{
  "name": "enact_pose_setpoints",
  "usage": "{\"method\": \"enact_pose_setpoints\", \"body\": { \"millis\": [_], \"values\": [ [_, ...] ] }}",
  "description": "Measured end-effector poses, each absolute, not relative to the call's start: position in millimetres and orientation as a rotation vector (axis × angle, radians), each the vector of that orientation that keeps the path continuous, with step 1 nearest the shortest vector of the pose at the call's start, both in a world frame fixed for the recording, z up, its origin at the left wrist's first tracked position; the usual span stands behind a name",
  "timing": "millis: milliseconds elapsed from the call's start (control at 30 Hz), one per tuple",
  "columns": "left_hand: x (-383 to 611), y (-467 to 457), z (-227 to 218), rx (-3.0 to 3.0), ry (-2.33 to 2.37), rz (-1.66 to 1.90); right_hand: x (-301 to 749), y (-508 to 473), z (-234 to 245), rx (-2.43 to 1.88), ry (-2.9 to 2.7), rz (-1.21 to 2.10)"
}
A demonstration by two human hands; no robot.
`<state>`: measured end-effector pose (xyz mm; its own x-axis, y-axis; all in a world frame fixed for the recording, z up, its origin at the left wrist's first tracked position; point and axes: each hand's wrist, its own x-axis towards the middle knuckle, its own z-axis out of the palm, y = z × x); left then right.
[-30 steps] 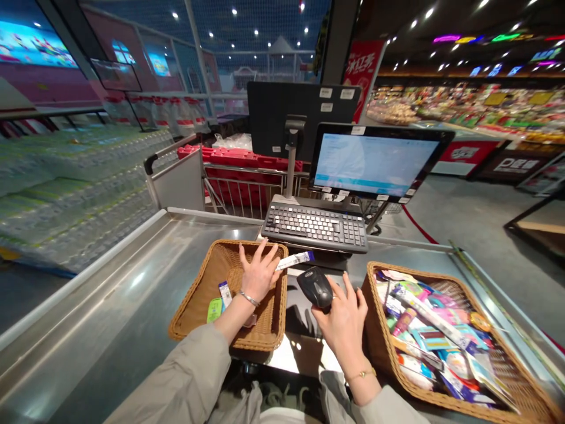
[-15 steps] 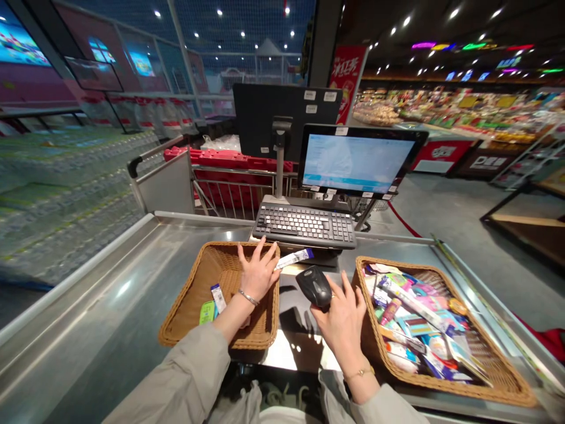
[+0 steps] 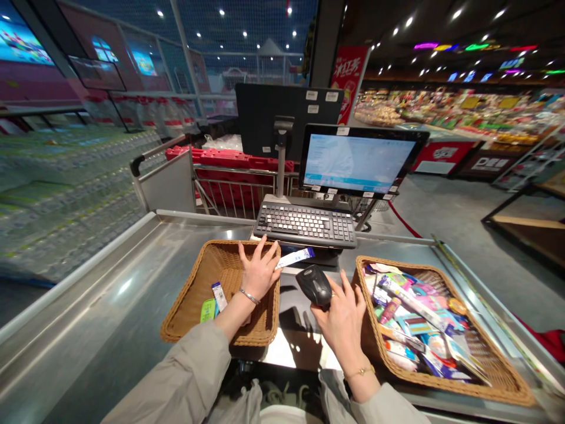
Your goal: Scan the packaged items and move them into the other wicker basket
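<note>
My left hand (image 3: 258, 274) is over a wicker basket (image 3: 183, 306), with a slim white-and-blue carton (image 3: 295, 257) sticking out from under its thumb side. In that basket lie a green packet (image 3: 208, 310) and a small white-and-blue box (image 3: 219, 296). My right hand (image 3: 344, 315) is shut around a black handheld barcode scanner (image 3: 314, 285). To its right stands a larger wicker basket (image 3: 463, 381), filled with several colourful packaged toiletries.
A keyboard (image 3: 305, 224) and a touchscreen monitor (image 3: 357, 161) stand just beyond the hands, on a steel checkout counter (image 3: 110, 294). A shopping cart with a red basket (image 3: 229, 188) is behind them. Shrink-wrapped bottled water (image 3: 66, 200) is stacked at left.
The whole view has shifted slightly left and the head has steadied. Both hands keep the same hold, and the baskets' contents look unchanged.
</note>
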<state>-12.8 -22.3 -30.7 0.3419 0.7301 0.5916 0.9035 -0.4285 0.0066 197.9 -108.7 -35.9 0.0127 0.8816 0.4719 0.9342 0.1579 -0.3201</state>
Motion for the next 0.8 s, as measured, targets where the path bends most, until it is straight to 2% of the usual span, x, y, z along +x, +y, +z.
{"method": "enact_pose_setpoints", "body": {
  "millis": [800],
  "values": [
    [-16.6,-23.3,-29.9,-2.295,-1.465,-0.762,195.7,-112.2,-33.1,-1.725,-1.865,-0.082]
  ]
}}
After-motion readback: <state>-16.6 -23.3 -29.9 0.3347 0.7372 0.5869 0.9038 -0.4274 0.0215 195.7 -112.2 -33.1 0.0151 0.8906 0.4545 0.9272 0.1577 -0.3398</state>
